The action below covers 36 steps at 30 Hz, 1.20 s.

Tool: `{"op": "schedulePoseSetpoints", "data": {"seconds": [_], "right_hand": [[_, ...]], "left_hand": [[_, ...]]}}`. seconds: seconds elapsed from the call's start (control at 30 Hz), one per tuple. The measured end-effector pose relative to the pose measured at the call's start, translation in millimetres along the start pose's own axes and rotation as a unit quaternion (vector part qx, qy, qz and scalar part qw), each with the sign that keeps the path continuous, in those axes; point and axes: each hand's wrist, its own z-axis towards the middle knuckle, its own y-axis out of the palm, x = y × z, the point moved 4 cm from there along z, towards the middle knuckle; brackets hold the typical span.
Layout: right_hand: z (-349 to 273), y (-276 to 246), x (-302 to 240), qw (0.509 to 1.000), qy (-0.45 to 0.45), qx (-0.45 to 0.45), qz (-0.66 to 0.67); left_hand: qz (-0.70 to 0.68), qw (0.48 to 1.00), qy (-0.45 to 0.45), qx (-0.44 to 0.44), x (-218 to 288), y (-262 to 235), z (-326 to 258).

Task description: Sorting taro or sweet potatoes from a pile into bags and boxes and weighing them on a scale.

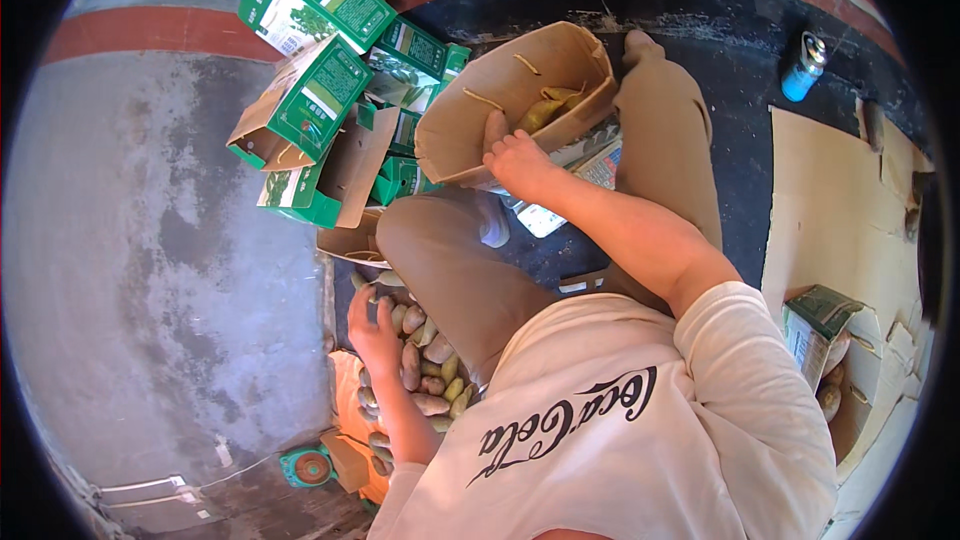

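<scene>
My right hand (521, 164) reaches over the near wall of an open cardboard box (562, 52) with rope handles. Its fingers are closed on a reddish-brown sweet potato (495, 128), inside the box's near left side. A few yellow-green, elongated tubers (548, 112) lie deeper in that box. Down by my left thigh, my left hand (372, 335) hovers at the edge of a pile of sweet potatoes (411, 365), its fingers apart. Just past its fingertips is a small greenish tuber (360, 281); whether they touch it I cannot tell.
Green printed cartons (318, 105), several open, are stacked ahead to the left. A phone (541, 221) with a lit screen lies between my legs. To the right are a blue can (803, 68), flattened cardboard (822, 200) and a carton of tubers (828, 325).
</scene>
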Motion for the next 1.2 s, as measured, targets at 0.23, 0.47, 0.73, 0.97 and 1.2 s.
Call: {"op": "schedulePoseSetpoints", "data": {"seconds": [0.23, 0.47, 0.73, 0.97, 1.2], "right_hand": [[-0.3, -11.1, -2.5, 0.999, 0.002, -0.004, -0.037], [-7.8, -1.8, 1.1, 0.997, 0.011, 0.043, -0.059], [-12.3, -22.1, 21.9, 0.993, 0.004, 0.103, -0.052], [-32.3, -36.4, 30.0, 0.991, -0.007, 0.133, 0.0], [-41.3, -42.0, 22.2, 0.99, -0.038, 0.135, -0.028]], "left_hand": [[0.05, 0.998, -0.036, -0.019, -37.0, -20.2, -38.6], [0.02, 0.998, -0.024, -0.049, -61.6, 18.3, -49.8], [0.011, 0.916, -0.265, -0.302, -165.7, 109.4, -179.1], [-0.041, 0.921, -0.31, -0.233, -255.3, 46.9, -313.8], [-0.095, 0.915, -0.368, -0.135, -350.1, -31.8, -441.2]]}}
